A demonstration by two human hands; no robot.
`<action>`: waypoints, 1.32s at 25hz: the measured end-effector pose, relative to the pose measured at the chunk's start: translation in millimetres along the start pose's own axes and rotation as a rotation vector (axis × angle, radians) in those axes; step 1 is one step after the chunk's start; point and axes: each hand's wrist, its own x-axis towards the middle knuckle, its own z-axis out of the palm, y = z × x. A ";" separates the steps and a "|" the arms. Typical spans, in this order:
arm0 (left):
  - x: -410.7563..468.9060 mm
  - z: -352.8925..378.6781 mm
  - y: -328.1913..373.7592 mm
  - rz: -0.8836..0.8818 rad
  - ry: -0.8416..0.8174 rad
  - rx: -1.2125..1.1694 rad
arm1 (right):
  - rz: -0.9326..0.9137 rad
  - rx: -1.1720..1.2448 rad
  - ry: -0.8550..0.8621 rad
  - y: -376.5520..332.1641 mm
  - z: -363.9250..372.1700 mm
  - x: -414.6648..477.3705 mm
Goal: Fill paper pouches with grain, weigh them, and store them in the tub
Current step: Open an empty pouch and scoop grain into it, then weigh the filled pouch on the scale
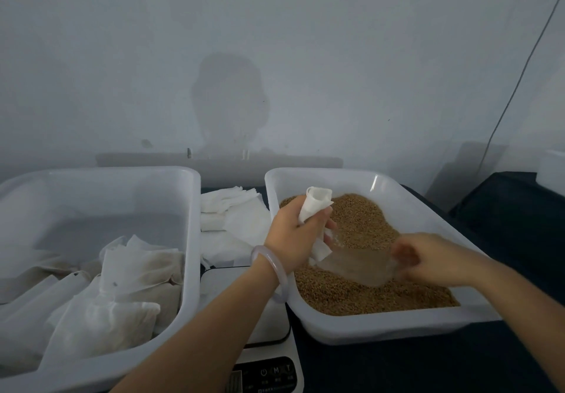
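Dark table [504,224]: grain tray [397,328] at 3 o'clock, tub [189,239] at 9. L hand [293,233] grips pouch [316,201]; R hand [428,258], blurred, holds clear scoop [357,267] in grain [360,218].

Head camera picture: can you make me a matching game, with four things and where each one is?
Things:
1 grain
2 filled pouches
3 empty pouch
4 clear scoop

Places:
A in the left hand
B in the right tub
C in the right hand
D in the left tub

Pairs: 1-B, 2-D, 3-A, 4-C
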 end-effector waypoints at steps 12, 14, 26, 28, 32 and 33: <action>-15.4 -72.9 60.5 0.068 -0.348 0.163 | -0.557 0.940 -0.024 -128.4 0.5 -2.9; -17.9 -84.2 57.0 0.047 -0.406 0.197 | -0.634 0.984 -0.120 -156.5 8.9 3.4; -18.6 -100.5 18.8 0.055 -0.474 0.283 | -0.562 1.141 -0.106 -171.8 34.0 36.5; -18.8 -101.6 18.9 0.046 -0.413 0.267 | -0.585 1.115 -0.024 -170.6 35.0 35.8; -17.2 -112.6 17.2 0.096 -0.176 0.447 | -0.533 0.991 0.112 -172.2 38.6 34.2; -17.7 -114.9 16.8 0.076 -0.174 0.465 | -0.500 0.952 0.148 -171.6 39.7 34.0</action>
